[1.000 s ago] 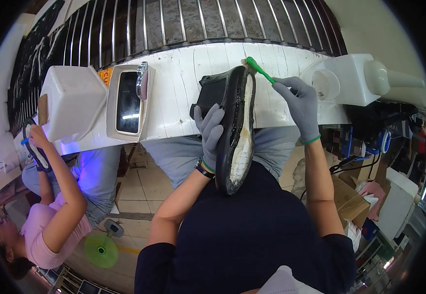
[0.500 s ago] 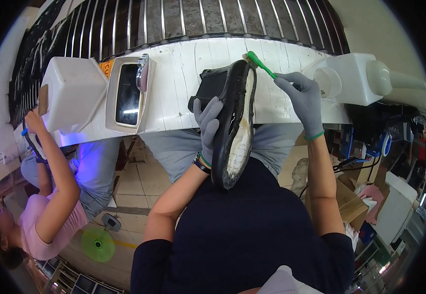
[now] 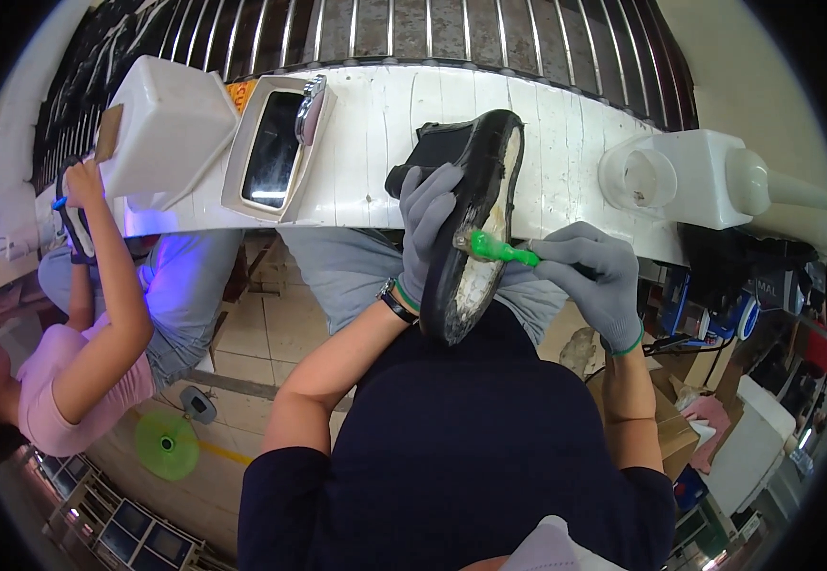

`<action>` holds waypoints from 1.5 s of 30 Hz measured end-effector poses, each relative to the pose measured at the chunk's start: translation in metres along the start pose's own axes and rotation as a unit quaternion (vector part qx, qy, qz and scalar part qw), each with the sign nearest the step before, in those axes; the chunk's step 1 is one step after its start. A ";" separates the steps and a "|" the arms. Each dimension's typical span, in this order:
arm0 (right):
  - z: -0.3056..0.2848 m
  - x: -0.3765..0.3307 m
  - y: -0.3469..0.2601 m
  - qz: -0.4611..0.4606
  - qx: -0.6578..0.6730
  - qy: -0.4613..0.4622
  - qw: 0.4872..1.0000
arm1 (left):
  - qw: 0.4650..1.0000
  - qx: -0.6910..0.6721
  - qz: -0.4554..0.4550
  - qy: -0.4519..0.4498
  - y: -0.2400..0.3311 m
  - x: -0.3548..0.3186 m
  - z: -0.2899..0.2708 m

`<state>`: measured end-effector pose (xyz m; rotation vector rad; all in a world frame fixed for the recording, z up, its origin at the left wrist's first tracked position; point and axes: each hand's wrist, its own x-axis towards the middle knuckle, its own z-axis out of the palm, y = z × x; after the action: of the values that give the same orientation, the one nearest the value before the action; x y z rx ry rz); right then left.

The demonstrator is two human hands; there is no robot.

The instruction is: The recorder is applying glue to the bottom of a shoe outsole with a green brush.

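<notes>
Brush [image 3: 492,249] had dropped from the shoe's [image 3: 475,224] far tip to mid-sole, so coating looked partway along; right hand [image 3: 592,276] pinched it, left hand [image 3: 428,228] clamped the shoe above the lap.

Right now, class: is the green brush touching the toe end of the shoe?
No, the green brush in the right hand meets the shoe mid-sole.

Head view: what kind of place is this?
Likely a shoe-making workshop: a long white workbench, a black shoe with pale sole brushed with a green-handled brush, a co-worker alongside.
</notes>
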<state>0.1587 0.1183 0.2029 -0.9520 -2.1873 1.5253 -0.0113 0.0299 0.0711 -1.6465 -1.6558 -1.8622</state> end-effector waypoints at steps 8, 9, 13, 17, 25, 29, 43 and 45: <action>-0.004 -0.011 -0.028 -0.202 -0.137 -0.110 0.964 | 0.999 0.027 -0.017 -0.019 0.010 0.014 -0.009; -0.004 -0.008 -0.028 -0.228 -0.134 -0.100 0.959 | 0.999 0.034 -0.010 -0.014 0.010 0.015 -0.009; -0.004 0.011 -0.019 -0.012 -0.051 0.113 0.992 | 0.997 0.026 -0.043 -0.053 0.014 0.025 -0.012; -0.007 0.004 -0.026 -0.093 -0.069 0.039 0.993 | 0.994 -0.003 -0.038 -0.099 0.021 0.046 -0.023; -0.013 -0.004 -0.061 -0.203 -0.118 -0.017 0.972 | 0.978 -0.053 -0.066 -0.192 0.041 0.073 -0.052; -0.022 0.014 -0.069 -0.252 -0.161 0.000 0.954 | 0.918 -0.169 -0.169 -0.317 0.038 0.093 -0.064; -0.065 0.077 -0.106 -0.384 -0.407 0.020 0.829 | 0.745 -0.269 -0.171 -0.586 -0.031 0.163 -0.050; -0.070 0.076 -0.109 -0.376 -0.418 -0.017 0.827 | 0.736 -0.258 -0.176 -0.601 -0.036 0.166 -0.047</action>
<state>0.1070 0.1962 0.3210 -0.1229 -2.7779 0.1928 -0.1278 0.0923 0.1873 -3.5035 -1.9456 -1.4162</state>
